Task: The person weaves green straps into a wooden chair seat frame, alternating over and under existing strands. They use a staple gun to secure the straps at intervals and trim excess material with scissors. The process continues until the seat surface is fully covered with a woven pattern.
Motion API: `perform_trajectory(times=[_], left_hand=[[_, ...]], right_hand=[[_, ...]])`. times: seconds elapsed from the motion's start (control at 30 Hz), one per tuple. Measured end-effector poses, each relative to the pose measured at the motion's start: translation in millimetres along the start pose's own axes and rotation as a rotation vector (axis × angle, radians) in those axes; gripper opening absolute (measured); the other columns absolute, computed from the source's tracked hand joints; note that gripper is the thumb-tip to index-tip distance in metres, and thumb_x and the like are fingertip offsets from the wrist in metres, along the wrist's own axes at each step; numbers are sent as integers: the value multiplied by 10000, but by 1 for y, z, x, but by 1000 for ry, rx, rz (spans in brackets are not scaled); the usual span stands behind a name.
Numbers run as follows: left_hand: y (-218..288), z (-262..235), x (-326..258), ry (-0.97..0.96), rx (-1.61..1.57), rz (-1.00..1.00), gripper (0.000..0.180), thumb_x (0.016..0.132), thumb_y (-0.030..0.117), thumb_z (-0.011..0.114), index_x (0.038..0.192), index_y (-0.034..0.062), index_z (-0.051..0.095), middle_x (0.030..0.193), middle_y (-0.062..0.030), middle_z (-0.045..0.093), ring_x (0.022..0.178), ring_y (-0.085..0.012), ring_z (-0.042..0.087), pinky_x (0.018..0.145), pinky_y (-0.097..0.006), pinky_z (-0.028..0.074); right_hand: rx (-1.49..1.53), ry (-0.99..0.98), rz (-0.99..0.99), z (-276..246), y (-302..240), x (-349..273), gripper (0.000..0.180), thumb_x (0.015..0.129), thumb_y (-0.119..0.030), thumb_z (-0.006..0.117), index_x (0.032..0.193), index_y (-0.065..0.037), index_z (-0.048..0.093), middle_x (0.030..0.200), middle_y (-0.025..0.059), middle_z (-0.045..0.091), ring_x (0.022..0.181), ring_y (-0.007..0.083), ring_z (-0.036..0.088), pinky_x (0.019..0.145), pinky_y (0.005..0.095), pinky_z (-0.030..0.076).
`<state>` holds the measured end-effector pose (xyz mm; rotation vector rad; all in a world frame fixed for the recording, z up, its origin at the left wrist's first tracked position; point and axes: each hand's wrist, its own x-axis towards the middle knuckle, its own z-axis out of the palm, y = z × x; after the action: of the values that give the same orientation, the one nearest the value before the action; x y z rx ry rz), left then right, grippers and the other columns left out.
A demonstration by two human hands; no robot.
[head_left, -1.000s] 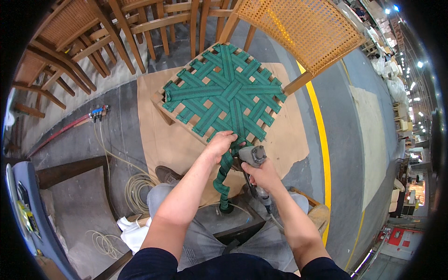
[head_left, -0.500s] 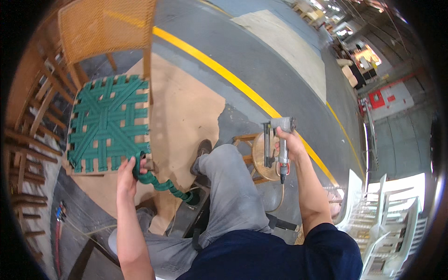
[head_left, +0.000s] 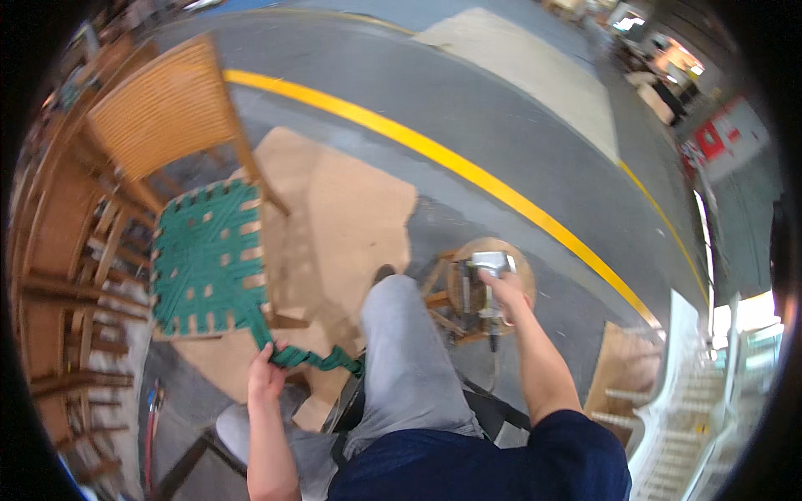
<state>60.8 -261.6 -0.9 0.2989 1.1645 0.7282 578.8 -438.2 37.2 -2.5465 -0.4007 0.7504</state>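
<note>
A wooden chair (head_left: 160, 104) stands at the left, its seat (head_left: 205, 255) crossed by woven green webbing. From the seat's near right corner a length of the webbing strap (head_left: 322, 361) runs to my left hand (head_left: 267, 374), whose fingers are closed around it. Past that hand the strap hangs in a twisted tail toward my knee. On the right, my right hand (head_left: 511, 299) grips a grey pneumatic staple gun (head_left: 491, 265), with a hose at its lower end. The gun appears over a round wooden stool (head_left: 520, 260); motion blur hides whether they touch.
Brown cardboard (head_left: 351, 200) covers the floor under the chair. Several wooden chair frames (head_left: 63, 309) crowd the left side. White plastic chairs (head_left: 668, 401) stand at the lower right. A yellow line (head_left: 443, 154) crosses the grey floor.
My left hand has drawn away from the seat corner, and a stretch of strap now spans between them. The staple gun now appears over the stool. The whole view has shifted.
</note>
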Motion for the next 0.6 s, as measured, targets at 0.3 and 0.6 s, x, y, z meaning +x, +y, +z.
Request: perform_trajectory(times=[0.3, 0.6], left_hand=[[72, 27, 3, -57, 20, 234, 257, 1062, 207, 522, 1193, -2, 595, 1021, -126, 735, 914, -225, 690, 796, -393, 563], [113, 30, 15, -16, 107, 238, 213, 1038, 190, 558, 1042, -6, 641, 843, -60, 675, 702, -149, 616, 651, -305, 528]], right_hand=[[-347, 193, -200, -32, 105, -9, 666, 737, -171, 775, 1369, -100, 579, 1158, 256, 649, 1097, 451, 615, 992, 474, 482], [179, 81, -53, -70, 118, -30, 585, 817, -20, 717, 1367, 62, 538, 1009, 113, 707, 918, 186, 670, 799, 312, 525]])
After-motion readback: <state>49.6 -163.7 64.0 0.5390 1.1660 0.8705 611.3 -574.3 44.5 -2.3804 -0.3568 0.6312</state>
